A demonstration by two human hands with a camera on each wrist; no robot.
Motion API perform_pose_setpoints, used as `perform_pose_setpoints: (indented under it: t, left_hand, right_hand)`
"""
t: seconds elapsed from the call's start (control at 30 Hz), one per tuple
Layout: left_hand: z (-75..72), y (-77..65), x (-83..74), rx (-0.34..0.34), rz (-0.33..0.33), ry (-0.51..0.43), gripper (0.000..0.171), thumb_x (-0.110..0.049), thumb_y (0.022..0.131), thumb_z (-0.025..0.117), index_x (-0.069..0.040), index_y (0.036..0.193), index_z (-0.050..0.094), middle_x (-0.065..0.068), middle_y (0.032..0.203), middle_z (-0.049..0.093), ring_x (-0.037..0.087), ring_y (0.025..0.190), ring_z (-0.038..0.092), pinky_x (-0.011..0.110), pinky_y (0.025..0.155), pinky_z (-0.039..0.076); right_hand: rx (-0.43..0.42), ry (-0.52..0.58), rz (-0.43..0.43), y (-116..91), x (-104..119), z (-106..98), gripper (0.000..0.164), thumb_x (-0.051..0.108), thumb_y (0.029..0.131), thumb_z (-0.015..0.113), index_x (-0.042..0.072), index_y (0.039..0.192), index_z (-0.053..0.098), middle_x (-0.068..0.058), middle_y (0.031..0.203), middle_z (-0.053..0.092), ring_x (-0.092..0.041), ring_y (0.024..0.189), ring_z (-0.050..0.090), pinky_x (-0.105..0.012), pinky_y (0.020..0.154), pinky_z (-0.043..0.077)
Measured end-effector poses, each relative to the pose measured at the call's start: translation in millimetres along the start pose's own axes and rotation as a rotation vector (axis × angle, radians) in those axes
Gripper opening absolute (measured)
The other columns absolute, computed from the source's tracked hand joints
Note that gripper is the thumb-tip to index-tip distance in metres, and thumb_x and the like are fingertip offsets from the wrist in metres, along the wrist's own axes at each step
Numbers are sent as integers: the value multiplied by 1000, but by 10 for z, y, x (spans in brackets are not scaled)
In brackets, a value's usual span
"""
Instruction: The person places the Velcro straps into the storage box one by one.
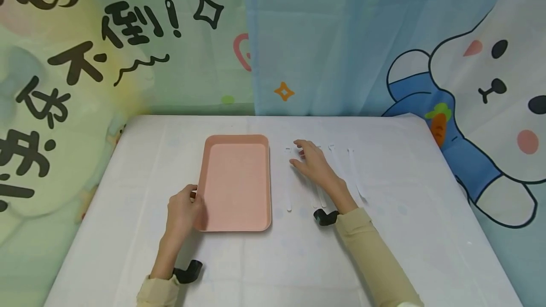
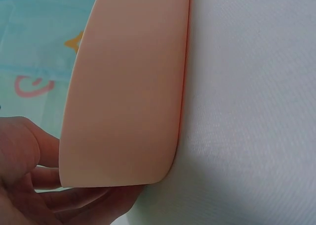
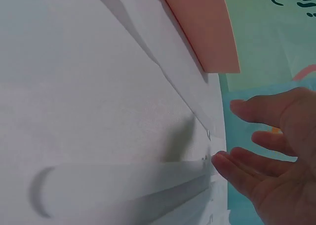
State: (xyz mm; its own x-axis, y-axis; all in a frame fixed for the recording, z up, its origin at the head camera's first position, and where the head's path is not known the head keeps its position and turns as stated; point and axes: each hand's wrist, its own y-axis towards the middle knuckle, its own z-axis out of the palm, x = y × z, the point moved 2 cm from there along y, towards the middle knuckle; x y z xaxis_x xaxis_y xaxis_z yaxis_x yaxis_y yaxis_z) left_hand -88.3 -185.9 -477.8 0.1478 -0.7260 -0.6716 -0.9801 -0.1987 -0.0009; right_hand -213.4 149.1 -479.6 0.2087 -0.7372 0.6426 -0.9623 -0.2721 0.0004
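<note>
A pink rectangular tray [image 1: 236, 184] with a raised rim lies on the white-covered table. My left hand [image 1: 183, 212] holds its left side near the front corner, thumb at the rim. In the left wrist view the fingers curl around the end of the tray's smooth wall [image 2: 126, 86]. To the right of the tray, my right hand [image 1: 315, 165] hovers with thumb and fingers spread, holding nothing. Beneath and around it lie several slim white strips [image 1: 289, 193], hard to see against the white cloth. One strip [image 3: 98, 185] shows a rounded end in the right wrist view.
The white cloth [image 1: 426, 250] covers the whole table and has faint creases. A printed curtain [image 1: 315, 37] with black characters and a cartoon bear hangs right behind the table. Black wrist cameras [image 1: 325, 217] jut from both sleeves, close over the cloth.
</note>
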Motion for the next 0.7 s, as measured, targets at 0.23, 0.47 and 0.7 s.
perform_pose_setpoints:
  t: [0.23, 0.47, 0.7]
  left_hand:
    - [4, 3, 10, 1, -20, -8, 31, -2, 92, 59, 11, 120, 67, 29, 98, 74, 39, 82, 73, 49, 69, 57]
    - [-1, 4, 42, -4, -33, -19, 31, -2, 92, 60, 9, 119, 68, 27, 98, 74, 38, 82, 75, 49, 69, 58]
    - [10, 10, 68, 4, -30, -39, 30, -2, 92, 60, 10, 119, 68, 27, 99, 74, 38, 83, 75, 48, 69, 58]
  right_hand:
    - [42, 24, 26, 152, 4, 21, 56, 9, 96, 69, -4, 146, 47, -25, 138, 58, -36, 115, 63, -48, 96, 53]
    - [71, 61, 72, 273, 0, 22, 56, 9, 96, 67, -4, 146, 47, -25, 139, 60, -36, 114, 65, -47, 94, 53]
    - [59, 100, 97, 345, -20, 62, 52, 7, 94, 65, -4, 143, 51, -24, 125, 66, -36, 113, 65, -48, 97, 52]
